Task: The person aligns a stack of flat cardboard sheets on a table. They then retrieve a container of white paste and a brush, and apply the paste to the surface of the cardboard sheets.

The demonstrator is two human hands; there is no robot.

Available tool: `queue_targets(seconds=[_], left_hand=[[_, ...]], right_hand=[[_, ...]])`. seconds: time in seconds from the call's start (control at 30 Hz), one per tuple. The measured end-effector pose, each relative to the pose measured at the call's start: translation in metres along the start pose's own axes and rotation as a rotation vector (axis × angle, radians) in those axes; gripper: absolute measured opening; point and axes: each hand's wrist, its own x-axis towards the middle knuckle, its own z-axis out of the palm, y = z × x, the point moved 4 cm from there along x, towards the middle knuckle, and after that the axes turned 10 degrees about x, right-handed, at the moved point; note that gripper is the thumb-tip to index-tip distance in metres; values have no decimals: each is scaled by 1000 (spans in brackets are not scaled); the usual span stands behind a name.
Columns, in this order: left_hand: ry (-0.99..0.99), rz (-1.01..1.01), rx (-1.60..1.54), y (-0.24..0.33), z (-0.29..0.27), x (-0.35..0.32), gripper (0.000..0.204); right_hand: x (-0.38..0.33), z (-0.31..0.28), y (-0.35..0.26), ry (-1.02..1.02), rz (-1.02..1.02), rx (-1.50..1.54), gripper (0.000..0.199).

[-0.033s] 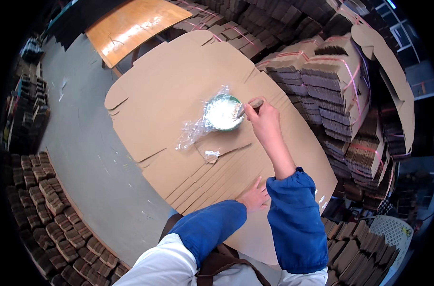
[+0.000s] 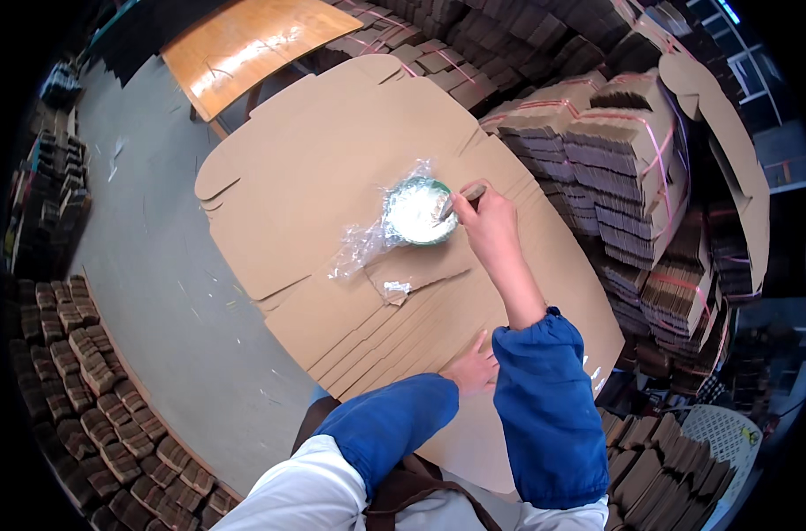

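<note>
Right hand (image 2: 484, 221) grips a brush (image 2: 460, 200) dipped in the bowl of white paste (image 2: 418, 211) mid-cardboard, while left hand (image 2: 474, 370) presses flat at the stack of cardboard sheets' (image 2: 314, 168) near edge.

1. Right arm stretched forward and up, blue oversleeve bunched at the elbow, forearm bare.
2. Right hand (image 2: 484, 223) curled, fingers (image 2: 463, 202) pinched closed around a thin handle.
3. Left arm bent across the body, blue-sleeved.
4. Left hand (image 2: 474, 367) flat, palm down, fingers spread slightly, partly hidden behind the right sleeve.
</note>
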Motion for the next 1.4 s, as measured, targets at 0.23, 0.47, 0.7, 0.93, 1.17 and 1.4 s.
queue_targets(seconds=[0.23, 0.47, 0.7, 0.93, 1.17, 1.4], left_hand=[[35, -19, -142, 3, -29, 8, 62], [-36, -46, -190, -3, -34, -5, 55], [251, 0, -175, -1, -48, 1, 55], [223, 43, -175, 6, -52, 12, 55], [183, 36, -157, 7, -45, 9, 56], [158, 24, -148, 11, -43, 9, 57]], right_hand=[[22, 55, 28, -102, 35, -382, 27], [18, 26, 34, -49, 106, -42, 28], [-5, 12, 126, 211, 671, 1066, 32], [-14, 35, 167, 332, 892, 1472, 33], [-17, 18, 141, 317, 604, 1372, 30], [-29, 39, 148, 234, 742, 1537, 25]])
